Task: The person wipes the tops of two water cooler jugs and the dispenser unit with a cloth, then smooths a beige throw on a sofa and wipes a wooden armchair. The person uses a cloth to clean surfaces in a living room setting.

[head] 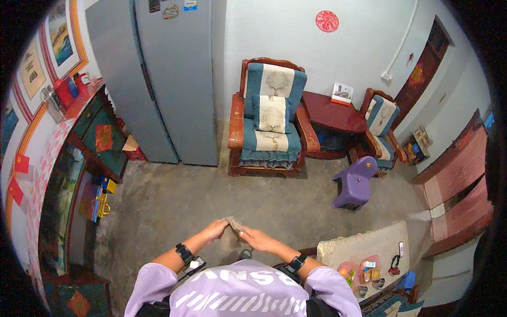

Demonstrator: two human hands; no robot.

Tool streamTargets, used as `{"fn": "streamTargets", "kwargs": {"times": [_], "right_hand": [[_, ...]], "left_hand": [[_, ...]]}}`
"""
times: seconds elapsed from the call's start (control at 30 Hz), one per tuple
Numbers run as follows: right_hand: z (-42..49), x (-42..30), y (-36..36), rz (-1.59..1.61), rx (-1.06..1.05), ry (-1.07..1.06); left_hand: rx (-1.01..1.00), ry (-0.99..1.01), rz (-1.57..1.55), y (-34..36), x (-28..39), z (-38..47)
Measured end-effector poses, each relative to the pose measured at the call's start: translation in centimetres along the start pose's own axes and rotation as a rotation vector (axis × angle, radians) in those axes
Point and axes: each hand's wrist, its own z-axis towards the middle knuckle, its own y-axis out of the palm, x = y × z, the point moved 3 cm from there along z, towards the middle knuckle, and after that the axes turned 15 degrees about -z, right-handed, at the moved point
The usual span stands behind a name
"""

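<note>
A greyish-beige cloth (234, 224) is bunched between my two hands, low in front of my body and above the bare floor. From the left, my left hand (217, 230) grips its edge. On the other side, my right hand (254, 238) holds it too, thumb on top. Part of the cloth hangs below and blends with the grey concrete floor (178, 198). The tip of a shoe (245, 254) shows under my hands.
Ahead stands a wooden armchair (269, 136) with cushions. A purple plastic chair (354, 184) is on the right. Nearer, a covered table (336, 251) bears bagged food and cups. A grey refrigerator (178, 79) and a long cabinet (91, 119) line the left.
</note>
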Motion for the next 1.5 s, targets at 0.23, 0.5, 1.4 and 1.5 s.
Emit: {"fn": "streamTargets", "kwargs": {"times": [0.23, 0.5, 1.4, 1.5], "right_hand": [[2.2, 6.6, -5.6, -0.120, 0.213, -0.026], [7.3, 16.1, -13.9, 0.039, 0.458, 0.218], [23.4, 59.2, -43.7, 0.838, 0.536, 0.982], [25.9, 66.3, -47.2, 0.662, 0.528, 0.968]], "left_hand": [[-0.263, -0.068, -0.434, 9.6, 9.1, 5.7], [-0.687, -0.210, 0.005, 14.2, 14.8, 17.8], [0.088, -0.060, 0.399, 7.8, 48.3, 71.7], [0.196, 0.002, 0.496, 8.6, 51.0, 75.6]]}}
